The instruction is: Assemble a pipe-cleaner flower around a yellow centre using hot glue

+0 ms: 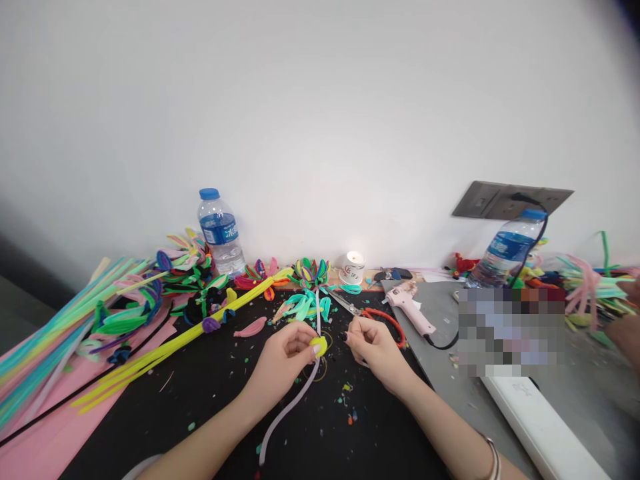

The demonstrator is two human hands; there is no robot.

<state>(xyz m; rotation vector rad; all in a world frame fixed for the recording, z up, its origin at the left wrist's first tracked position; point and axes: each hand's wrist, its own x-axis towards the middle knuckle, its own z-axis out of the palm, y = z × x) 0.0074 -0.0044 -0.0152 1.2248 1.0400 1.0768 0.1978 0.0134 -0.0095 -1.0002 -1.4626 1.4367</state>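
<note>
My left hand (pixel 283 358) pinches a small yellow pipe-cleaner coil (pixel 319 345) wound on a pale lavender pipe cleaner (pixel 290 407) that trails toward me over the black mat (pixel 210 400). My right hand (pixel 373 349) is closed just right of the coil, fingertips near the lavender stem's upper part; whether it grips anything is unclear. Teal pipe-cleaner loops (pixel 307 305) lie just beyond both hands.
Long yellow pipe cleaners (pixel 175 347) and a bundle of coloured ones (pixel 45 353) lie at left. Scissors with red handles (pixel 373 313), a pink glue gun (pixel 413 308), two water bottles (pixel 221 233) (pixel 505 257), a white tape roll (pixel 353 268) and a white power strip (pixel 540 427) surround the mat.
</note>
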